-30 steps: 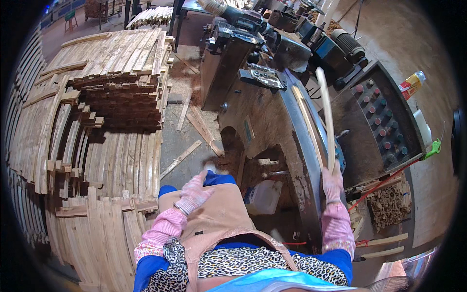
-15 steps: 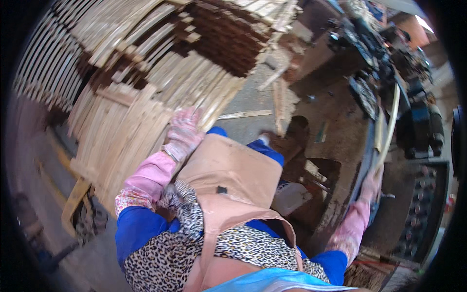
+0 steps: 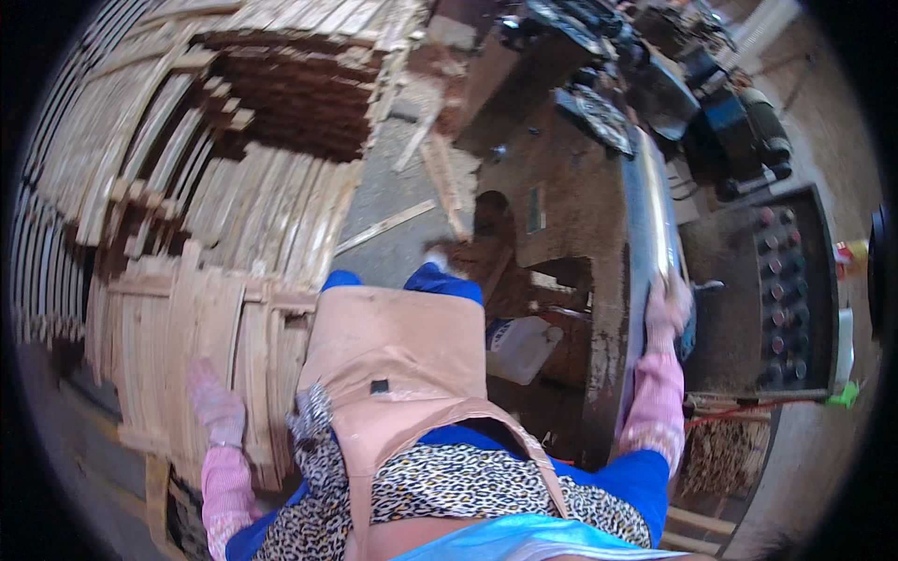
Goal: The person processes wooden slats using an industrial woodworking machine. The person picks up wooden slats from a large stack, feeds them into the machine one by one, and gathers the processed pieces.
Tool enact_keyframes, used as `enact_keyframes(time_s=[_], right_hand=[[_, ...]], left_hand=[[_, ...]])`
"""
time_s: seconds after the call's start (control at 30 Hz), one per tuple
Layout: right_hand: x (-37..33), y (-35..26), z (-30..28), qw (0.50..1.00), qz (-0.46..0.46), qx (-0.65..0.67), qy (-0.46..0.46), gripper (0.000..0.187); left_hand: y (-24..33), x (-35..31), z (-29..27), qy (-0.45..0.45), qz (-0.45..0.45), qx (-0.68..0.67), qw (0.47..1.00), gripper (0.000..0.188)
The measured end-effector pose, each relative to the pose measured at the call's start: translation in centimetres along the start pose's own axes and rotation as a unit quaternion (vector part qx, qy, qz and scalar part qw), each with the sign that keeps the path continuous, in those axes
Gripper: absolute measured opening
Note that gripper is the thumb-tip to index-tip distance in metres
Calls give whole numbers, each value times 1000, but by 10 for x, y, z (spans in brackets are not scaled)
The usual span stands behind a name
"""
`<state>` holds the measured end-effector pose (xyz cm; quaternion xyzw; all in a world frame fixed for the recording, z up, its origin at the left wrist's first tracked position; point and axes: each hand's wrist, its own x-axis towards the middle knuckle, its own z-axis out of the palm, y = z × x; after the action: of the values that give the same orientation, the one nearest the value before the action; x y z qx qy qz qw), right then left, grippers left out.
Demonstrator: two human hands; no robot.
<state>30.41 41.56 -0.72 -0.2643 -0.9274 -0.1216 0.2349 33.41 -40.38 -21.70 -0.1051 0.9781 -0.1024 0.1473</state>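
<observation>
Item: one pale wooden strip, long and narrow, lying lengthwise on the metal bed of a woodworking machine, its far end toward the dark machine heads. Right hand, gloved, pink sleeve below: at the strip's near end, fingers closed about that end, the rest of the strip running forward beyond the fingertips. Left hand, likewise gloved, blurred: well apart from the strip, fingers extended and spread over the nearer stack of boards, pinching nothing visible; whether the fingers touch the wood cannot be told. Further stock: a taller pile of boards ahead of the nearer stack, ends uneven. To the right of the bed: a dark control panel with rows of round buttons. Beneath the machine: a whitish plastic container. On the floor, between stacks and machine: a loose wooden piece. Across the person's lap: one tan apron.
</observation>
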Motion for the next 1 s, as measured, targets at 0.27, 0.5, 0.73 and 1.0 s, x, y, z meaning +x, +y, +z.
enact_keyframes(time_s=[0.27, 0.5, 0.73, 1.0], right_hand=[[115, -66, 47, 996, -11, -57, -66, 35], [-17, -290, -60, 737, -210, 497, -407, 64], [-57, -196, -109, 853, 6, 466, -237, 74], [-126, -15, -94, 982, 135, 89, -100, 67]], left_hand=[[89, 115, -140, -8, 13, -633, 774, 69], [292, 200, -274, 35, 136, -915, 378, 36], [403, 111, -344, -145, 344, -846, 381, 65], [343, 156, -147, -201, 156, -787, 562, 62]])
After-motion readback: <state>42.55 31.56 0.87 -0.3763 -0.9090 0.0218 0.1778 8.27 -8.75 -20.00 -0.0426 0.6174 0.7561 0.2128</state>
